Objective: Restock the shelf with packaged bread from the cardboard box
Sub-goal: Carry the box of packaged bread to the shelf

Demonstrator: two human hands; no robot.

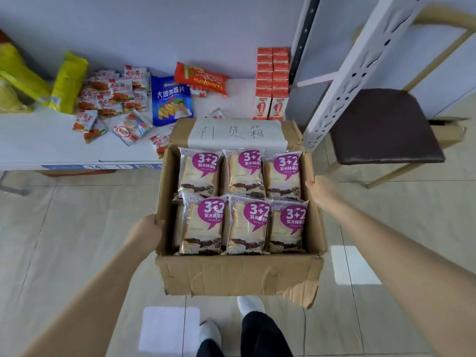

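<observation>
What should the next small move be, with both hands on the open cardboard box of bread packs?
Probably set the brown cardboard box down on the bare front stretch of the white shelf. The left hand and right hand both grip its side walls, so neither is free to lift one of the six purple-labelled bread packs visible inside.

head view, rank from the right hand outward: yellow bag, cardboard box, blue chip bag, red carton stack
1. cardboard box, gripped by the right hand at its right wall.
2. red carton stack, on the shelf behind the box.
3. blue chip bag, mid shelf.
4. yellow bag, far left.
</observation>
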